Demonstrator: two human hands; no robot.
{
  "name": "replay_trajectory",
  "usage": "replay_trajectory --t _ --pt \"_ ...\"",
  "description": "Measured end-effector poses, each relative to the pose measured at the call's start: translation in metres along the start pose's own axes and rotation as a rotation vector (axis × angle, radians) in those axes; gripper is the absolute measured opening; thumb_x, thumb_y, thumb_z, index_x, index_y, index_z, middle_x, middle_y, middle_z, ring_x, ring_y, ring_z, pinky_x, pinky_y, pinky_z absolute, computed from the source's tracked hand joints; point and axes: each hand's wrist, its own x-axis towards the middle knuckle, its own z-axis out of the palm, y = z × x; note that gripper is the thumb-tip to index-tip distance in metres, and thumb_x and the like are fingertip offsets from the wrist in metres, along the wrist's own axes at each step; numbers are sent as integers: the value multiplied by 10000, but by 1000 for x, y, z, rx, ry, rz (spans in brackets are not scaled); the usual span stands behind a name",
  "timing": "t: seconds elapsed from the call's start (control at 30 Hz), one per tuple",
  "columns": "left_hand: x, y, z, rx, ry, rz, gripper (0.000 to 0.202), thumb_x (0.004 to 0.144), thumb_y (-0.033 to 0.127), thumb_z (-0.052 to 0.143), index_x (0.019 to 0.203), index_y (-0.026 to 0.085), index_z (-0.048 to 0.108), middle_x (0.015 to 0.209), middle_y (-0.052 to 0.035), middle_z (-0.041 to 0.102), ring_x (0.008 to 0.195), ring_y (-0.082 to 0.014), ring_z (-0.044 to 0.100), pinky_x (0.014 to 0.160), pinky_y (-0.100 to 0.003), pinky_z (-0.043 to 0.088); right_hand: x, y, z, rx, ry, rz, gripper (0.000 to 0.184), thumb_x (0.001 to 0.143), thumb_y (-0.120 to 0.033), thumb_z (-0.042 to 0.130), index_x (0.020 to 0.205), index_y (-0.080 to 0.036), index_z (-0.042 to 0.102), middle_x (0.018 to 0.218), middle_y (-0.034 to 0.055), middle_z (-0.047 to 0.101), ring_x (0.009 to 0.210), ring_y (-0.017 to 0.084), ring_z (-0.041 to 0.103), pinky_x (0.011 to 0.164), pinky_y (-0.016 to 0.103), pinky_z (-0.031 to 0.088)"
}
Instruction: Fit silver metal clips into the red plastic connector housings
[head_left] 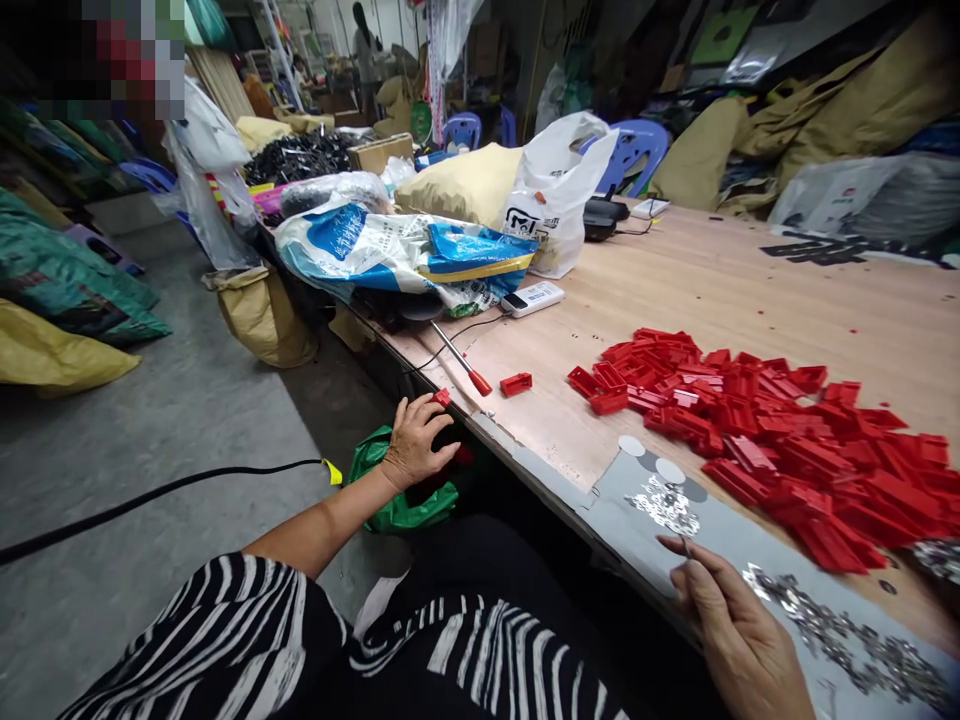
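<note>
My left hand (420, 443) is over the table's near edge, above an open green plastic bag (415, 508). Its fingers are spread, and a small red plastic piece (442, 398) shows just beyond the fingertips. Low on the right, my right hand (739, 625) has thumb and forefinger pinched together above a grey sheet; a small thin metal bit seems to be at the tips, too small to name. Near those tips lies a cluster of small shiny metal parts (667, 508). More metal parts (847, 630) are spread to the right. A large heap of red plastic housings (772, 420) lies behind.
A lever with a red handle (478, 381) sticks out by the table edge, beside a single red housing (516, 384). Beyond are a white power box (532, 299), a blue-and-white sack (405, 255) and a white carrier bag (559, 190). A black cable (161, 508) crosses the left.
</note>
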Motion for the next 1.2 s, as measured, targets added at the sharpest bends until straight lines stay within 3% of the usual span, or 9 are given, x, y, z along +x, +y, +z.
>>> replay_trajectory --t 0.2,0.3,0.37,0.5,0.67,0.8,0.93,1.03,1.2 --pt "13 11 -3 -212 51 25 211 789 290 603 981 212 640 1018 -68 668 1042 -215 608 1101 -494 286 -1 -2 0 30 19 18 472 799 -591 530 1060 -217 653 653 18 578 588 161 574 481 225 449" --pt "30 39 -4 -385 14 159 255 816 263 557 1054 220 640 1118 -96 643 1134 -218 563 1069 -423 362 -1 -3 0 54 14 29 476 794 -595 538 1059 -217 654 668 23 592 587 160 579 478 222 452" --pt "47 63 -3 -442 -50 245 301 839 234 520 1122 227 624 1199 -109 608 1218 -231 506 1094 -422 329 -2 -5 0 60 7 30 477 796 -593 541 1057 -210 652 656 23 592 583 161 577 489 223 459" --pt "90 99 10 -292 -139 206 416 823 162 514 1233 218 556 1318 -128 520 1303 -313 400 1143 -543 123 -4 -8 -1 67 1 7 457 806 -580 541 1037 -203 659 609 10 564 546 154 544 499 233 461" --pt "120 111 35 -56 -242 115 399 777 32 461 1134 145 599 1069 -150 594 1097 -312 533 1107 -569 116 -8 -8 -2 93 -2 16 456 820 -572 534 1064 -203 650 619 6 552 572 160 534 518 243 458" --pt "109 115 38 -42 -302 157 305 814 18 400 924 155 649 1012 -141 585 1007 -276 559 1060 -529 247 -10 -8 -1 119 -8 22 452 827 -562 529 1088 -208 636 608 -8 519 563 155 506 508 241 438" --pt "83 112 21 -48 -341 214 301 794 -5 400 835 170 641 1011 -138 589 948 -274 554 833 -421 458 -11 -7 -1 139 -34 33 437 847 -547 512 1101 -207 616 623 -8 507 574 156 487 514 247 422" --pt "61 93 6 -51 -344 249 339 762 -38 414 870 196 633 1023 -106 595 933 -253 551 808 -385 485 -12 -5 0 146 -45 23 414 869 -526 498 1111 -207 600 637 -9 494 580 152 464 522 250 403" --pt "18 42 -3 -94 -214 207 286 846 67 452 971 248 635 1131 -58 602 979 -228 564 863 -372 505 -13 -8 1 169 -52 17 406 886 -523 473 1098 -201 600 600 -30 419 541 138 406 495 247 351"
